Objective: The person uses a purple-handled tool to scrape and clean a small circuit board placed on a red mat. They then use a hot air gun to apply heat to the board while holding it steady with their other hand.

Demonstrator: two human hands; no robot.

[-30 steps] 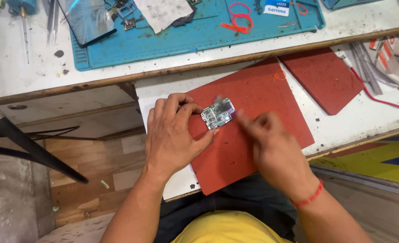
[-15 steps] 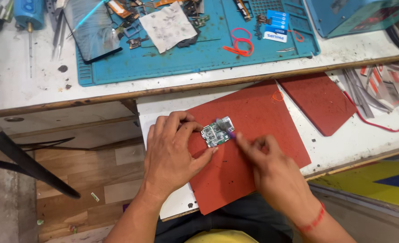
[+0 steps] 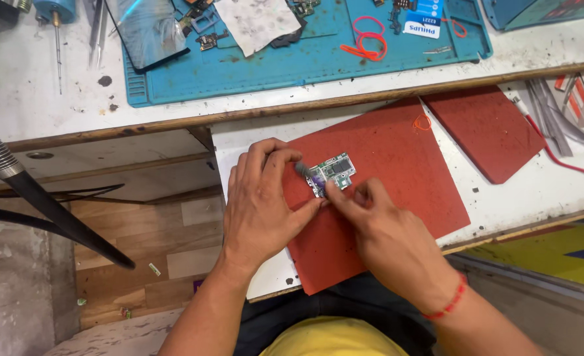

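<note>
Circuit board [image 3: 332, 173] same spot on red mat [image 3: 397, 178], left hand [image 3: 262, 201] still pinching its edge, right hand [image 3: 387, 234] fingertips now pressing closer onto it.

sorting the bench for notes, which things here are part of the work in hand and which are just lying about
In use:
small green circuit board
left hand steadying it
right hand touching it
large red rubber mat underneath

Lying about:
blue silicone work mat
smaller red mat
orange rubber bands
metal tweezers
</note>
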